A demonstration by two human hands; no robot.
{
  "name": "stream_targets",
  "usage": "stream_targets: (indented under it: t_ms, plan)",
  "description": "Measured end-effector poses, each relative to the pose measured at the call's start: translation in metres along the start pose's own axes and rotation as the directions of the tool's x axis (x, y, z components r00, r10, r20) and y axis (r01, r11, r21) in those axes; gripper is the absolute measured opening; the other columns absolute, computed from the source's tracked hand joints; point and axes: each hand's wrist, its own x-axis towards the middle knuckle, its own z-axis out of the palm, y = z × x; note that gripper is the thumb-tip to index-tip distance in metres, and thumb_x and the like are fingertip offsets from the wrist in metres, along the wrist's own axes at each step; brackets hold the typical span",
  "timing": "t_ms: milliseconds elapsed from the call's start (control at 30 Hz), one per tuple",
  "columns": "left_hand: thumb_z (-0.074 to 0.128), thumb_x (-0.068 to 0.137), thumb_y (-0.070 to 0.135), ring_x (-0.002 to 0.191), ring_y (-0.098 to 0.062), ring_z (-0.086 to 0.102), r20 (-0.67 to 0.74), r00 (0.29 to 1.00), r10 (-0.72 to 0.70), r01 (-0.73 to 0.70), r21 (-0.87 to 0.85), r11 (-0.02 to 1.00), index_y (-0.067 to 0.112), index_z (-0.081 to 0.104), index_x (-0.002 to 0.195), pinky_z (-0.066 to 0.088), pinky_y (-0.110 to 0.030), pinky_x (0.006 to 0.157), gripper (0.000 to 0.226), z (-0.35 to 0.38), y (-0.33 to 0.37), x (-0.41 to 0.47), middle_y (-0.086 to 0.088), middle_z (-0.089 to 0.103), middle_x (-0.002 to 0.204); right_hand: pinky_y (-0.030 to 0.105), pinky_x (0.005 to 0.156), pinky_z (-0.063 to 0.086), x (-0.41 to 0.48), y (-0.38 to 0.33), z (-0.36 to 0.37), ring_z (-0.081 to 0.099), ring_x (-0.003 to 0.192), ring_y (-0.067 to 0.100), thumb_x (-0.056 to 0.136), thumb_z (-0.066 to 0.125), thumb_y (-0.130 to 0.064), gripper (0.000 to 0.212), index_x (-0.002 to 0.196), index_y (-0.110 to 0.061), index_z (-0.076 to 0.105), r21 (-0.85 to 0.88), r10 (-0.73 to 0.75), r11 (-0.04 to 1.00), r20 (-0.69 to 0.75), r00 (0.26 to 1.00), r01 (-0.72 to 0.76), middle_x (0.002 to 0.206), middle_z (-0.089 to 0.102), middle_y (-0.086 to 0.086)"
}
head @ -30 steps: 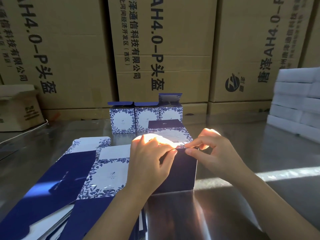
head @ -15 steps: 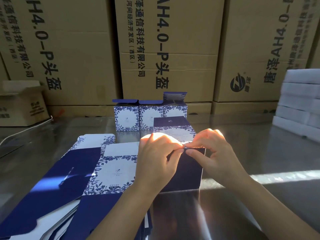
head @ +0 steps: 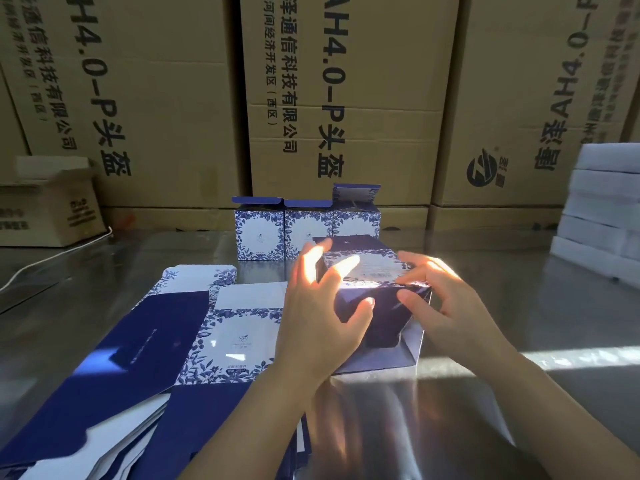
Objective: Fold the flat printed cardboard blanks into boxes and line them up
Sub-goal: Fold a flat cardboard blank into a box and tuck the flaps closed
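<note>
A half-folded navy and white floral cardboard box point(head: 381, 306) lay on its side on the shiny metal table point(head: 519, 306), its near dark face towards the person. The left hand point(head: 318, 317) was wide, fingers splayed over the box's upper left edge and thumb resting on the dark face. The right hand point(head: 446, 306) seemed to pinch the upper right edge between thumb and fingers, though glare blurred the contact. Left of that box lay a fanned stack of flat navy and floral printed blanks point(head: 138, 358); the small writing under their logo was too fine to read. Just behind the box stood a row of three folded floral boxes point(head: 304, 233), lids up. Farther behind rose large brown corrugated cartons point(head: 346, 98) printed "AH4.0-P头盔" and "通信科技有限公司 (西区)". Well to the box's right was a pile of flat white boxes point(head: 602, 209), and far left a small brown carton point(head: 48, 209).
</note>
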Motion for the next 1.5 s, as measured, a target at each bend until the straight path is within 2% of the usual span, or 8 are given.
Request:
stream_targets:
  t_ms: [67, 167, 300, 433, 667, 1000, 1267, 1500]
  plan:
    - [0.066, 0.074, 0.043, 0.133, 0.001, 0.025, 0.068, 0.995, -0.066, 0.068, -0.027, 0.997, 0.037, 0.045, 0.132, 0.031, -0.019, 0.092, 0.062, 0.000, -0.005, 0.001, 0.014, 0.022, 0.148, 0.002, 0.078, 0.036, 0.001, 0.006, -0.004, 0.057, 0.104, 0.012, 0.085, 0.065, -0.020, 0.017, 0.092, -0.035, 0.062, -0.018, 0.037, 0.999, 0.022, 0.999, -0.037, 0.136, 0.044, -0.022]
    - [0.071, 0.069, 0.049, 0.134, 0.006, 0.019, 0.213, 0.966, -0.144, 0.151, -0.018, 0.988, 0.048, 0.023, 0.140, 0.030, -0.019, 0.090, 0.086, 0.003, -0.012, -0.002, 0.032, 0.004, 0.147, 0.005, 0.084, 0.033, 0.000, 0.012, -0.006, 0.041, 0.109, -0.020, 0.069, 0.075, -0.044, 0.048, 0.107, -0.056, 0.049, -0.017, 0.089, 0.996, 0.157, 0.984, -0.088, 0.147, 0.019, -0.027]
    - [0.077, 0.066, 0.048, 0.128, 0.001, 0.031, 0.319, 0.934, -0.157, 0.158, 0.023, 0.987, 0.044, 0.017, 0.142, 0.034, -0.019, 0.086, 0.097, 0.009, -0.017, -0.007, 0.030, -0.003, 0.150, 0.002, 0.089, 0.029, -0.004, 0.018, 0.001, 0.031, 0.116, -0.013, 0.060, 0.083, -0.047, 0.082, 0.118, -0.066, 0.029, -0.056, 0.093, 0.995, 0.266, 0.960, -0.081, 0.144, 0.005, -0.036]
    - [0.077, 0.070, 0.039, 0.121, -0.004, 0.043, 0.288, 0.944, -0.161, 0.158, 0.033, 0.987, 0.042, 0.029, 0.134, 0.041, -0.023, 0.085, 0.080, 0.009, -0.019, -0.008, 0.026, 0.002, 0.151, -0.009, 0.084, 0.021, -0.006, 0.021, 0.011, 0.019, 0.113, -0.032, 0.064, 0.084, -0.038, 0.077, 0.122, -0.053, 0.035, -0.047, 0.019, 0.999, 0.164, 0.986, -0.011, 0.142, 0.019, -0.027]
    - [0.076, 0.069, 0.037, 0.104, -0.005, 0.053, 0.190, 0.965, -0.180, 0.162, 0.107, 0.981, 0.037, 0.040, 0.127, 0.039, -0.021, 0.071, 0.068, 0.011, -0.017, -0.008, 0.026, 0.019, 0.146, -0.007, 0.083, 0.027, -0.010, 0.020, 0.028, 0.031, 0.107, -0.028, 0.064, 0.084, -0.029, 0.073, 0.126, -0.029, 0.045, -0.035, 0.035, 0.999, -0.016, 0.999, -0.035, 0.129, 0.035, -0.025]
    - [0.079, 0.069, 0.033, 0.084, -0.015, 0.062, 0.092, 0.977, -0.190, 0.175, 0.153, 0.973, 0.030, 0.048, 0.120, 0.037, -0.022, 0.064, 0.060, 0.017, -0.015, -0.009, 0.019, 0.034, 0.141, -0.006, 0.081, 0.027, -0.007, 0.022, 0.036, 0.039, 0.100, -0.012, 0.064, 0.085, -0.032, 0.069, 0.123, -0.023, 0.051, -0.069, 0.052, 0.996, -0.112, 0.992, -0.060, 0.128, 0.048, -0.016]
    - [0.078, 0.072, 0.032, 0.089, -0.014, 0.061, 0.073, 0.977, -0.201, 0.189, 0.152, 0.970, 0.032, 0.047, 0.119, 0.036, -0.022, 0.066, 0.056, 0.019, -0.017, -0.009, 0.020, 0.033, 0.141, 0.021, 0.077, 0.041, -0.004, 0.017, 0.038, 0.043, 0.096, -0.008, 0.063, 0.084, -0.039, 0.065, 0.119, -0.024, 0.055, -0.127, 0.042, 0.990, -0.157, 0.987, -0.062, 0.125, 0.051, -0.015]
    - [0.077, 0.072, 0.026, 0.087, -0.013, 0.060, 0.053, 0.980, -0.192, 0.186, 0.109, 0.977, 0.030, 0.048, 0.119, 0.041, -0.023, 0.065, 0.056, 0.019, -0.019, -0.008, 0.020, 0.034, 0.140, 0.023, 0.070, 0.042, -0.006, 0.015, 0.043, 0.047, 0.098, -0.003, 0.062, 0.083, -0.045, 0.062, 0.115, -0.025, 0.057, -0.176, 0.029, 0.982, -0.225, 0.974, -0.070, 0.123, 0.054, -0.015]
